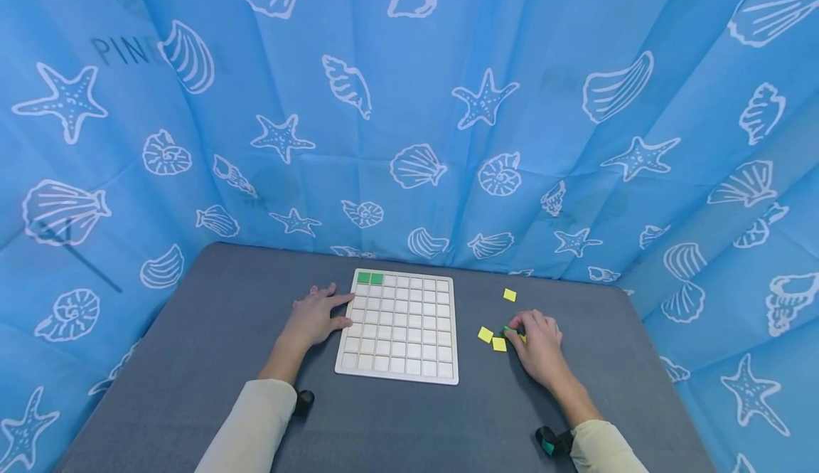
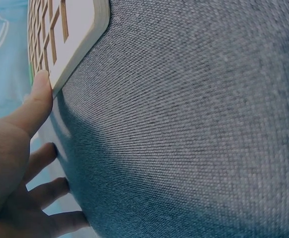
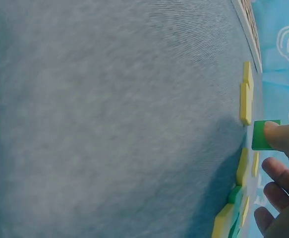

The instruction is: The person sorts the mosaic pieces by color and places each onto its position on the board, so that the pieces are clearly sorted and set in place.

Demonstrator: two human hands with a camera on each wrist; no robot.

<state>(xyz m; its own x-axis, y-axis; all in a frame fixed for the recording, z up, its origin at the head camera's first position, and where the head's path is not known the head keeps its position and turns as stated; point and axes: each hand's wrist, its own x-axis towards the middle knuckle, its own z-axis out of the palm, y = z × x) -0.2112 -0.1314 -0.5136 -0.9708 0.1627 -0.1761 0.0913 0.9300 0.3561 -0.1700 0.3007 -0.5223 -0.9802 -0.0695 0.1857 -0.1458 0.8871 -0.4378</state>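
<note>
A white wooden board [image 1: 397, 377] with a grid of square cells lies on the grey table, with two green tiles [image 1: 370, 278] side by side in its far left corner. My left hand [image 1: 315, 319] rests at the board's left edge, fingers spread; its thumb [image 2: 41, 89] touches the rim. To the board's right, my right hand [image 1: 542, 348] pinches a green square tile [image 3: 260, 136], which is lifted just above the table. Yellow tiles [image 1: 485, 334] lie beside that hand; others are partly hidden beneath it.
A lone yellow tile [image 1: 509, 294] lies farther back on the right. In the right wrist view, another green tile [image 3: 234, 194] sits among yellow ones. A blue curtain [image 1: 409, 117] with white shells and starfish stands behind and at both sides of the grey table [image 1: 409, 423].
</note>
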